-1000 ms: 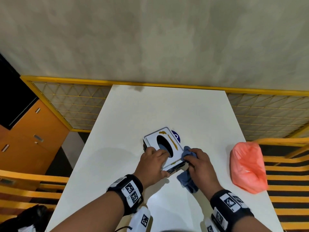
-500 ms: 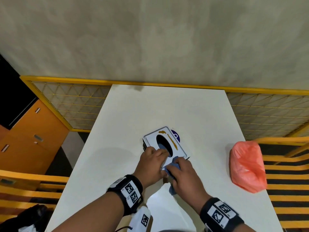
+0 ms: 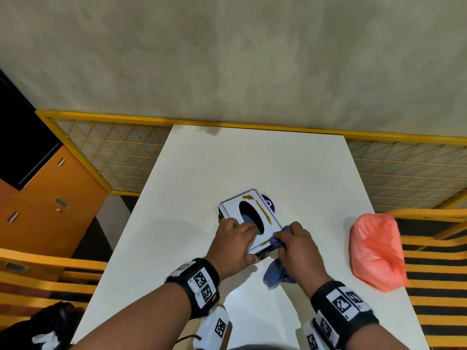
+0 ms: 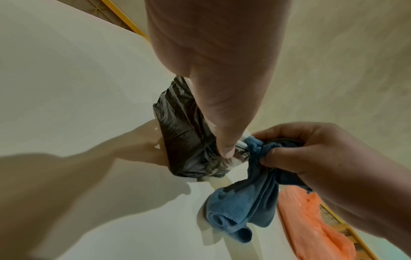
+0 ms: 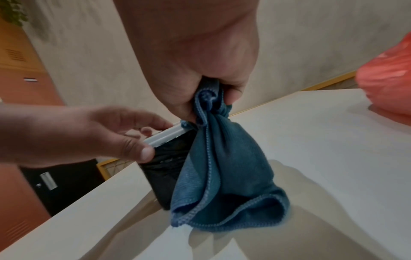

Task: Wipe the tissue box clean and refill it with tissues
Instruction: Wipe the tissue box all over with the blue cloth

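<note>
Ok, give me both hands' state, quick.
Left hand: gripping the tissue box at its near end.
Right hand: gripping the blue cloth.

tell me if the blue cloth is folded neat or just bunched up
Bunched up. The right hand grips the blue cloth in a gathered wad at the tissue box edge, and the rest hangs in loose folds.

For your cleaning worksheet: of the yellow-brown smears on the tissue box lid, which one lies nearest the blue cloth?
The short smear at the lid's near edge, beside the blue cloth; the others lie farther back.
</note>
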`<action>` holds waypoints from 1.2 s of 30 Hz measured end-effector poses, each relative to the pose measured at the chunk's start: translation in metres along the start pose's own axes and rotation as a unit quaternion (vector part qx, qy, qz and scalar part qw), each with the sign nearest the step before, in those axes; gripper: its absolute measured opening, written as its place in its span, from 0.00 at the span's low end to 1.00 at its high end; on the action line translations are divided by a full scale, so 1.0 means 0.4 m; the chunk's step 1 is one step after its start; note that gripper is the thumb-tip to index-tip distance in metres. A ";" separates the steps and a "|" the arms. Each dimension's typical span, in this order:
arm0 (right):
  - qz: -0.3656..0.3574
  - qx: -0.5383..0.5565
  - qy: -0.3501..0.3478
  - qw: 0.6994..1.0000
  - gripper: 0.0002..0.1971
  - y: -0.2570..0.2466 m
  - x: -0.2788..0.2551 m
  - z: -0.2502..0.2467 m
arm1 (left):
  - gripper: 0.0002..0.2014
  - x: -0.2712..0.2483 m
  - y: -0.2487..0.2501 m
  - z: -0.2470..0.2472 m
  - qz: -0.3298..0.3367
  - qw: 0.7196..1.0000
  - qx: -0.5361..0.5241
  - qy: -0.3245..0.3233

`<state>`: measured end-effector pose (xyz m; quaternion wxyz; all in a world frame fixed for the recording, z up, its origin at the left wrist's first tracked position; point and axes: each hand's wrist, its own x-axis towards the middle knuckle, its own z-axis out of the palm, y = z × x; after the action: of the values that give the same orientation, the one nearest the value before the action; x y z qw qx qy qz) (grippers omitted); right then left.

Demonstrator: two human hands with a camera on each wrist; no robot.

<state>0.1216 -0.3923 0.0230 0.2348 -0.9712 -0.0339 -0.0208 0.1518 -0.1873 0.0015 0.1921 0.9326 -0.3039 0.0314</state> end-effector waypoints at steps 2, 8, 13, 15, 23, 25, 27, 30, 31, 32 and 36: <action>0.020 -0.001 0.013 1.000 0.18 0.022 0.012 -0.009 | 0.30 -0.001 0.000 -0.001 0.006 1.000 0.005 0.004; -0.128 -0.005 -0.019 0.992 0.14 -0.078 -0.039 -0.007 | 0.25 0.003 0.004 0.000 0.010 1.000 0.013 0.025; -0.117 0.007 -0.031 0.993 0.10 -0.078 -0.055 0.036 | 0.23 -0.003 0.002 0.011 0.018 0.998 0.008 0.052; -0.129 0.002 -0.034 0.991 0.08 -0.071 -0.059 0.027 | 0.23 -0.008 0.005 0.015 0.016 0.998 0.009 0.059; -0.115 -0.006 0.017 0.993 0.04 -0.049 -0.016 0.034 | 0.28 0.002 0.008 0.003 0.002 0.999 0.007 0.034; -0.095 0.001 0.038 0.995 0.02 -0.024 -0.005 0.027 | 0.29 0.001 0.006 0.004 0.002 1.000 0.011 0.023; -0.079 -0.006 0.050 0.996 0.02 0.000 0.011 0.021 | 0.30 0.000 0.006 0.003 0.002 1.000 0.012 0.019; -0.053 -0.019 0.072 0.996 0.04 0.028 0.036 0.016 | 0.30 0.004 0.007 0.002 0.000 1.000 0.014 0.018; -0.043 -0.019 0.079 0.996 0.05 0.034 0.041 0.013 | 0.30 0.005 0.006 0.002 0.004 1.000 0.020 0.018; -0.039 -0.016 0.082 0.996 0.05 0.035 0.042 0.008 | 0.30 0.006 0.005 0.002 0.008 1.000 0.024 0.017; -0.121 0.010 0.041 0.992 0.06 -0.029 -0.002 0.015 | 0.28 0.009 0.004 0.000 0.002 1.000 0.018 0.013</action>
<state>0.1203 -0.3794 0.0230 0.2414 -0.9560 -0.1416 -0.0883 0.1537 -0.1904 0.0026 0.1789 0.9349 -0.3024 0.0495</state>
